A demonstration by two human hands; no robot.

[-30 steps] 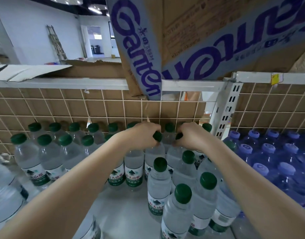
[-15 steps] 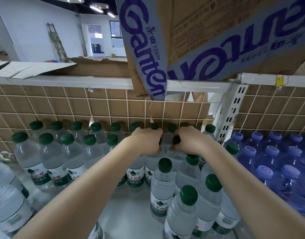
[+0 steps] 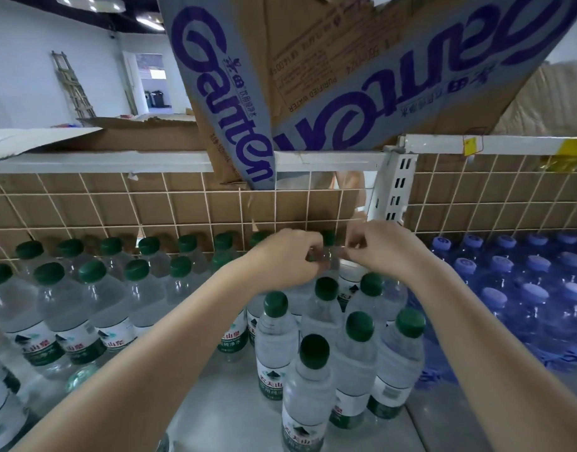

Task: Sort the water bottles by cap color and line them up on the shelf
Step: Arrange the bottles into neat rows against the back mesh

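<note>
Cardboard box [image 3: 313,76] overhead reads "Ganten" in purple, plus "PURIFIED WATER"; green-capped bottle labels [image 3: 272,383] carry Chinese characters.

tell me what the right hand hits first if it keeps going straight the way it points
Likely the wire grid back panel with cardboard behind it; the right hand points toward the shelf's rear. Depth is unclear, so a back-row green-capped bottle might come first.

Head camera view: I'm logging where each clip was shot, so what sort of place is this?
Likely a shop stockroom or store back area: white metal shelving with a wire-grid back, rows of green-capped water bottles beside blue-capped ones, and opened Ganten cardboard cartons on top.
</note>
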